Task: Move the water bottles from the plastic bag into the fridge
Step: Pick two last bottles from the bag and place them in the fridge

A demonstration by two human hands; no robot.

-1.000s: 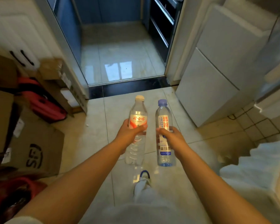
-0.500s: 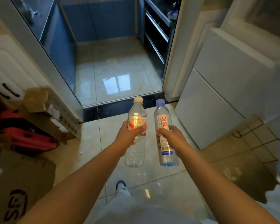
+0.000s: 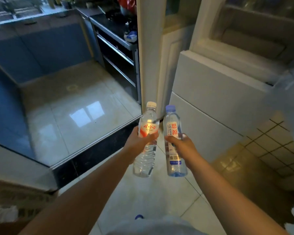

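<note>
**Carrying two water bottles toward the fridge**

The fingers of the left hand (image 3: 139, 141) are wrapped closed around the middle of a clear bottle with a red label and a white cap (image 3: 147, 139). The fingers of the right hand (image 3: 183, 146) are closed the same way around a second clear bottle with a blue-and-white label and a pale blue cap (image 3: 174, 143). Both bottles are held upright in front of the body, close beside each other but not touching, caps pointing away from the person. Both look full of water.

Beyond the hands, pale floor tiles (image 3: 143, 197) run ahead to a dark threshold strip (image 3: 95, 155) at the doorway of a kitchen. To the right of the bottles stands a white fridge (image 3: 215, 102), both doors shut, a seam dividing the upper door from the lower. The plastic bag cannot be made out in this view.

The step in hand seems to be the carry to the fridge. Both hands are occupied and the doors are shut, so doing this well likely means passing one bottle into the other hand, or tucking it against the body, to free a hand for the door. Gripping at the labelled waist, as now, should keep the smooth plastic from slipping. Keeping the bottles apart should prevent knocking.
</note>
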